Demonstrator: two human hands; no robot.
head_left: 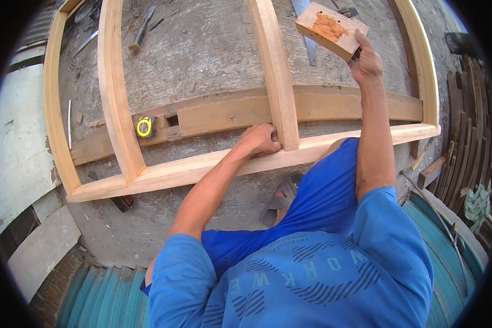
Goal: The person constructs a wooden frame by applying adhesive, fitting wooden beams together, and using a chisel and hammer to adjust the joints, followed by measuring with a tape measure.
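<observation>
A pale sheet point(19, 142) stands at nine o'clock, and ribbed teal roofing point(101, 298) lies between seven and eight. The light wooden frame point(186, 170) spreads from nine round to two o'clock, its near rail crossing in front of the person. A chisel point(142, 30) lies on the ground at eleven. Between nine and ten, a yellow-and-black tape measure point(145, 127) sits on a brown beam point(224, 113) beside a rectangular notch; any marking on its face is too small to read. Just above the centre, the left hand point(259, 140) is curled against the foot of the frame's middle bar point(276, 71), where it meets the near rail; its fingertips are hidden, so I cannot tell whether it pinches anything. At five o'clock, the blue shirt point(317, 292) carries large pale lettering, a smaller line of print and striped shapes. A saw blade point(311, 50) shows near one o'clock, partly behind a wooden block point(309, 23) smeared with orange paste point(329, 27). The right hand point(366, 63), between one and two, grips this block by its near end, thumb along the edge. Dark wooden strips point(467, 147) stand stacked at three.
</observation>
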